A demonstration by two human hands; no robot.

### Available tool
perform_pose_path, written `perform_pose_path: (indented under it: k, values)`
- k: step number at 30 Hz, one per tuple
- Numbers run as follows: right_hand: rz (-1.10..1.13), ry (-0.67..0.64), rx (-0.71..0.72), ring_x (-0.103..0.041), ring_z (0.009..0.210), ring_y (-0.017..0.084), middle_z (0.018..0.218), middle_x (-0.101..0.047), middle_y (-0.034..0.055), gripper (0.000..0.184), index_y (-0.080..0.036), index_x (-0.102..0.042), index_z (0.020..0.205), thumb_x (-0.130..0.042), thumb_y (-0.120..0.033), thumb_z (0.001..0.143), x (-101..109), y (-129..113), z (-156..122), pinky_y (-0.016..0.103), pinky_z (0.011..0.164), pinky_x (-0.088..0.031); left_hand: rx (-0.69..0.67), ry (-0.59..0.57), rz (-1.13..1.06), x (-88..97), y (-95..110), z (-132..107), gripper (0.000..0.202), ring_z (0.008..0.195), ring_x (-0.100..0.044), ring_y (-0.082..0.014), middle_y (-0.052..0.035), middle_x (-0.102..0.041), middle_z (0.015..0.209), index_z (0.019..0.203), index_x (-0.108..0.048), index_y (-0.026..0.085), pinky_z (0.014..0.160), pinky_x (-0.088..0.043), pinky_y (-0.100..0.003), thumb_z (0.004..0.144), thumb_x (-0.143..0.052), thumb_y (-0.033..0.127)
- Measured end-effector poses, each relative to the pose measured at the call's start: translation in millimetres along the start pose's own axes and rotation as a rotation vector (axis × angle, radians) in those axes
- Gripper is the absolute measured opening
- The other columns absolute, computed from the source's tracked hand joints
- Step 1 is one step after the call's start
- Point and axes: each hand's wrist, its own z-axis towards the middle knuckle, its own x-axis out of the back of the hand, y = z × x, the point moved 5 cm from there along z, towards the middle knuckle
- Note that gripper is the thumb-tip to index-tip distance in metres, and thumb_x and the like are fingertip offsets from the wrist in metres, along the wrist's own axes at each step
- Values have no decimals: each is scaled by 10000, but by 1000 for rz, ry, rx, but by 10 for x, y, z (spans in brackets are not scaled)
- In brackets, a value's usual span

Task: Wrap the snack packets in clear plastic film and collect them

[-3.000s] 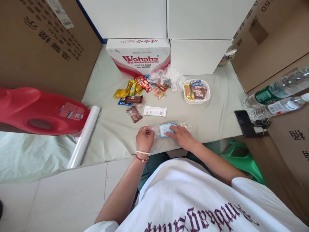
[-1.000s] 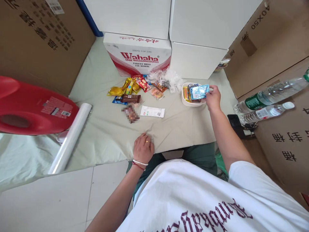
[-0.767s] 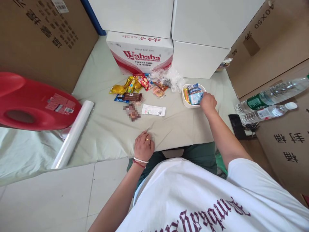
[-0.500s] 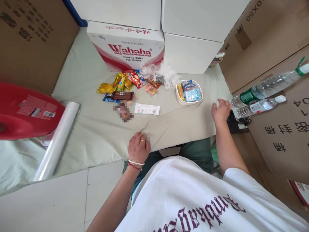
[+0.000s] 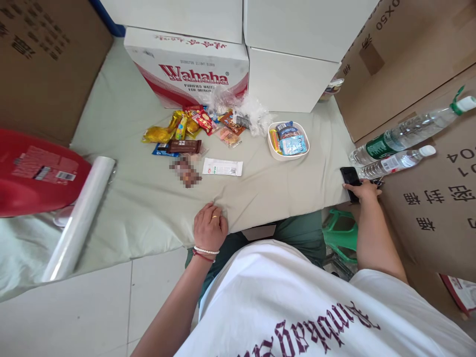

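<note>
The black phone lies at the right-hand edge of the pale green cloth, close to the drop where the covered surface ends, with two water bottles lying on the cardboard carton just beyond it. The person's right hand rests its fingertips on the phone's near end. Whether the fingers have closed round it or only touch it cannot be told from this angle.

The main risk is the edge. If the fingers only press or drag on one end, the phone could pivot and slide off towards the green stool below. The cloth is soft and creased, so a pull could also drag it and disturb what lies on it. The nearer bottle lies close by the wrist, and a careless lift of the hand could nudge it into rolling.

The left hand sits knuckles-up at the front edge of the cloth, fingers curled under. It is unclear whether they pinch the fold there. If they do, a tug would shift the cloth.

Further in, a white bowl holds a few wrapped snacks, a white sachet lies flat, and a loose heap of wrappers sits before the Wahaha box. These are well apart from both hands.
</note>
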Motion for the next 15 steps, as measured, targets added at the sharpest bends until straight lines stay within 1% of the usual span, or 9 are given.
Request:
perform_pose_path:
  k: [3, 6, 9, 11, 13, 15]
  values:
    - [-9, -22, -75, -442, 1320, 466, 1457, -495, 304, 880, -147, -655, 1335, -896, -625, 636, 3, 20, 60, 561, 978, -458, 24, -2, 5, -9, -10, -7, 214, 1237, -662, -317, -154, -747, 1111, 1075, -688, 171, 1029, -499, -461, 923, -540, 144]
    - [-19, -25, -86, -435, 1340, 488, 1458, -491, 336, 873, -109, -689, 1282, -913, -619, 610, 8, 7, 81, 559, 977, -463, 48, -14, -14, -11, -24, -10, 229, 1241, -660, -316, -153, -743, 1120, 1084, -693, 185, 1030, -498, -470, 927, -529, 153]
    - [-29, -34, -82, -457, 1324, 498, 1418, -503, 381, 915, -48, -681, 1278, -926, -605, 594, 8, -10, 103, 558, 980, -449, 52, -27, -48, -4, -27, -11, 240, 1252, -648, -322, -162, -734, 1134, 1098, -693, 188, 1033, -496, -483, 929, -524, 159]
    - [-20, -31, -72, -465, 1307, 505, 1398, -510, 392, 919, -37, -686, 1261, -925, -616, 589, 5, -14, 123, 555, 951, -449, 54, -35, -61, -3, -29, -14, 249, 1254, -642, -327, -165, -732, 1134, 1111, -692, 190, 1033, -494, -494, 930, -523, 161]
    - [-34, -27, -56, -481, 1284, 499, 1356, -533, 387, 856, -51, -716, 1192, -921, -631, 597, -10, -4, 147, 540, 914, -451, 59, -32, -62, -5, -35, -17, 253, 1246, -642, -328, -166, -730, 1139, 1115, -692, 192, 1031, -493, -497, 928, -525, 162]
    - [-75, -23, -20, -521, 1230, 471, 1230, -595, 364, 725, -74, -750, 1057, -933, -608, 604, -42, 14, 174, 522, 901, -439, 65, -29, -66, -13, -42, -20, 248, 1242, -641, -327, -169, -727, 1147, 1107, -694, 189, 1035, -490, -495, 926, -526, 160]
